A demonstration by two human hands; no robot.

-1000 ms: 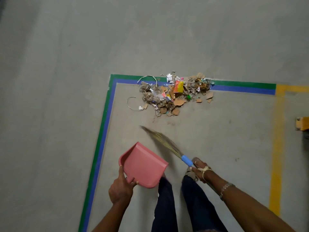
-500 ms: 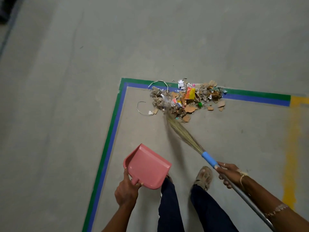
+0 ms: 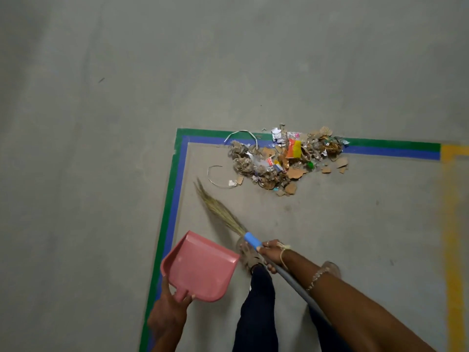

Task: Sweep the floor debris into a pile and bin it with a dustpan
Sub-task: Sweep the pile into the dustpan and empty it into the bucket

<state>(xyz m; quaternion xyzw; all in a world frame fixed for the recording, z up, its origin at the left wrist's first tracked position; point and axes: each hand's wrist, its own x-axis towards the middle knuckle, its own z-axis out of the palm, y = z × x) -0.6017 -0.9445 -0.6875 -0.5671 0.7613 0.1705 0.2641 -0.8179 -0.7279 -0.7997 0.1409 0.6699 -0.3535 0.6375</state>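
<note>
Grey concrete floor (image 3: pixel 127 174) spreads below us. Our left hand (image 3: pixel 166 312) clasps the pink plastic dustpan (image 3: pixel 200 266); our right hand (image 3: pixel 272 252) wraps the straw broom (image 3: pixel 220 212), whose bristles point up-left, beside the cardboard-and-wrapper debris pile (image 3: pixel 284 161) lying ahead, rightward.

My left hand (image 3: pixel 168 315) grips pink dustpan (image 3: pixel 199 268) by handle. My right hand (image 3: pixel 272 252) grips broom (image 3: pixel 250 238) below blue collar, bristles near debris pile (image 3: pixel 284 161), apart. Pile straddles green-blue floor tape (image 3: pixel 175 189).
</note>
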